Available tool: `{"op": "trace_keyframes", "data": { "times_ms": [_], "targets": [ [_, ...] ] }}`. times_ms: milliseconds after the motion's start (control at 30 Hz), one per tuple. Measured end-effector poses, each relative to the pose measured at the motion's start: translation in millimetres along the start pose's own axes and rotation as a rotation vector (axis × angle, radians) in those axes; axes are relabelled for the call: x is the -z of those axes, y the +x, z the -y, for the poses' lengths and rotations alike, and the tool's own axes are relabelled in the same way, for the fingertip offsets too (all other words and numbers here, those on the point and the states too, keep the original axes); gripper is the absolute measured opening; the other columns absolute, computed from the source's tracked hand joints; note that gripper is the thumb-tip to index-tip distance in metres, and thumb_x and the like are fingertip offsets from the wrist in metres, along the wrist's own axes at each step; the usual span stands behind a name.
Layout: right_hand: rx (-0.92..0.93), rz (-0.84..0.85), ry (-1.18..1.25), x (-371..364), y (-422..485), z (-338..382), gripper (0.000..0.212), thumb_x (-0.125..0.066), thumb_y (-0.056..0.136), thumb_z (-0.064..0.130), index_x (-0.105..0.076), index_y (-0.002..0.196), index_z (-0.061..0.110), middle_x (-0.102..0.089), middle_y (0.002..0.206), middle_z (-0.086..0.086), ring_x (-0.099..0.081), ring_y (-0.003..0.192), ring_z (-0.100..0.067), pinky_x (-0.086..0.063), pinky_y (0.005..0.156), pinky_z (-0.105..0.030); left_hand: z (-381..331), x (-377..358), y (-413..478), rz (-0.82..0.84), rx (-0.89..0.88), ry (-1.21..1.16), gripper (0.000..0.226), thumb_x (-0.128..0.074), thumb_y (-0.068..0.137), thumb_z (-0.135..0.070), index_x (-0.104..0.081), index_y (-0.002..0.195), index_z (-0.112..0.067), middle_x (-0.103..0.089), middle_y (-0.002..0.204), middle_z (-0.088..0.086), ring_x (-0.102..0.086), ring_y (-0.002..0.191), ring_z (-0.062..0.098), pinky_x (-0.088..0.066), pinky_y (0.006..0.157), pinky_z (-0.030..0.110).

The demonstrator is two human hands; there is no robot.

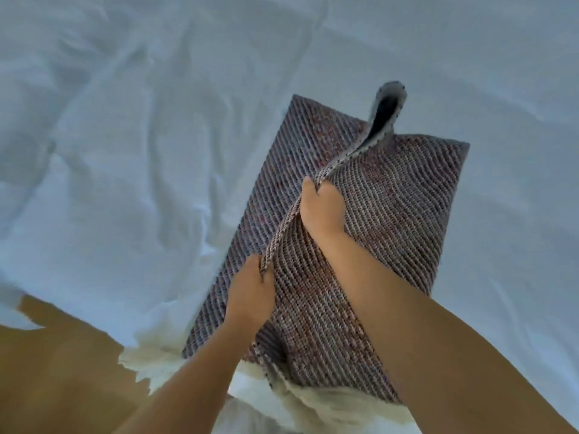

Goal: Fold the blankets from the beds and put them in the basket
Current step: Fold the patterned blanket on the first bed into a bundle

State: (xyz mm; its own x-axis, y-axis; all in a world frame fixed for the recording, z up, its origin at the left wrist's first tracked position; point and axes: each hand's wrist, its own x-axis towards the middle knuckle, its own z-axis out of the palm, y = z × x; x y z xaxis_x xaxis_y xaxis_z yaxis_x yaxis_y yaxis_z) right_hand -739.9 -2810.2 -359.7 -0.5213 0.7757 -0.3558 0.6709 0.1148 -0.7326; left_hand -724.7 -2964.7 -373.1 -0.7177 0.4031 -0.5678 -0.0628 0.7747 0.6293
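Observation:
A woven grey-purple blanket (391,195) lies partly folded on the white bed sheet (125,151). Its upper layer is lifted along one edge, which rises in a ridge from the near side to a curled corner at the far end. My left hand (250,296) grips that raised edge near the bed's front. My right hand (319,208) grips the same edge farther along. Cream fringe (156,364) of the blanket hangs over the bed's front edge. No basket is in view.
The rumpled white sheet stretches left, right and behind the blanket. A brown floor (56,371) shows at the lower left, below the bed's edge.

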Motion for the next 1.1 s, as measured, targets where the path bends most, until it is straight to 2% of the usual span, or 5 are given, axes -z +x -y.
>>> {"op": "trace_keyframes", "data": {
  "times_ms": [267,533,800,967,1100],
  "targets": [
    [0.011,0.05,-0.227,-76.3,23.3,25.9,0.032,-0.037,0.099,0.033,-0.053,0.085,0.008,-0.06,0.086,-0.01,-0.058,0.08,-0.029,-0.041,0.067,-0.032,45.4,40.9,49.4,0.013,0.003,0.001,0.027,-0.039,0.1,-0.026,-0.039,0.076,-0.013,-0.046,0.062,0.002,-0.041,0.051,0.015,-0.028,0.046,0.027],
    [-0.006,0.122,-0.225,-90.9,24.6,16.9,0.035,-0.04,0.098,0.035,-0.056,0.101,0.004,-0.062,0.099,-0.013,-0.058,0.091,-0.029,-0.043,0.078,-0.033,68.6,41.6,37.2,0.077,0.11,-0.157,0.031,-0.059,0.087,-0.045,-0.05,0.096,-0.017,-0.057,0.078,-0.007,-0.056,0.069,0.01,-0.041,0.059,0.02],
    [-0.032,0.355,-0.23,-96.6,-48.3,-0.2,0.037,-0.047,0.093,0.043,-0.038,0.069,0.017,-0.043,0.062,0.003,-0.042,0.057,-0.016,-0.033,0.055,-0.033,87.2,45.7,-4.6,0.072,0.214,-0.318,0.034,-0.073,0.074,-0.047,-0.054,0.082,-0.019,-0.057,0.072,-0.007,-0.056,0.069,0.015,-0.044,0.063,0.022],
    [-0.065,0.51,-0.333,-98.4,-120.7,-32.8,0.042,-0.047,0.093,0.044,-0.035,0.063,0.018,-0.04,0.058,0.002,-0.04,0.056,-0.018,-0.03,0.054,-0.034,109.3,34.1,-37.0,0.29,0.294,-0.236,0.049,-0.082,0.067,-0.017,-0.049,0.104,-0.023,-0.061,0.091,-0.009,-0.058,0.09,0.016,-0.044,0.07,0.022],
    [0.007,0.503,-0.378,-99.0,-143.7,-49.1,0.034,-0.048,0.092,0.044,-0.046,0.074,0.015,-0.051,0.074,-0.001,-0.05,0.069,-0.021,-0.035,0.062,-0.031,131.7,21.2,-54.7,0.195,0.401,-0.208,0.013,-0.058,0.077,-0.006,-0.046,0.075,-0.011,-0.049,0.067,0.001,-0.044,0.061,0.017,-0.031,0.049,0.024]
  ]
}}
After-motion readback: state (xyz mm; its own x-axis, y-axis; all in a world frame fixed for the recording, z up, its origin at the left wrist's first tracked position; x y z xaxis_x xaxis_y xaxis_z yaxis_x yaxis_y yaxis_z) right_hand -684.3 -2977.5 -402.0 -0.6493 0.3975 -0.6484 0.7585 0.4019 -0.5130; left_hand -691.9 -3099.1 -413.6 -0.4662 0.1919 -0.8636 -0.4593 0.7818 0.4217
